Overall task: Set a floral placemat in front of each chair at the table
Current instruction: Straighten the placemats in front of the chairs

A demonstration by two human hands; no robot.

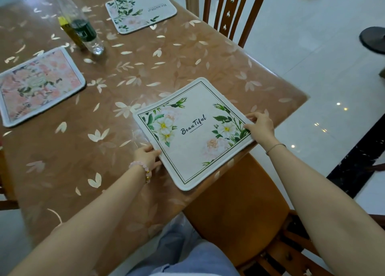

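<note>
Laying the third mat seems to be the step in hand: the left hand (146, 153) pinches the left edge of a floral placemat (193, 136) and the right hand (260, 127) curls over its right edge, at the near right edge of the table (62, 150), before the near chair (235, 205). Two more mats already lie flat, one far (141, 10), one left (39, 86). The held mat sits skewed, its near corner past the table edge, so it likely needs squaring and sliding farther on before release
</note>
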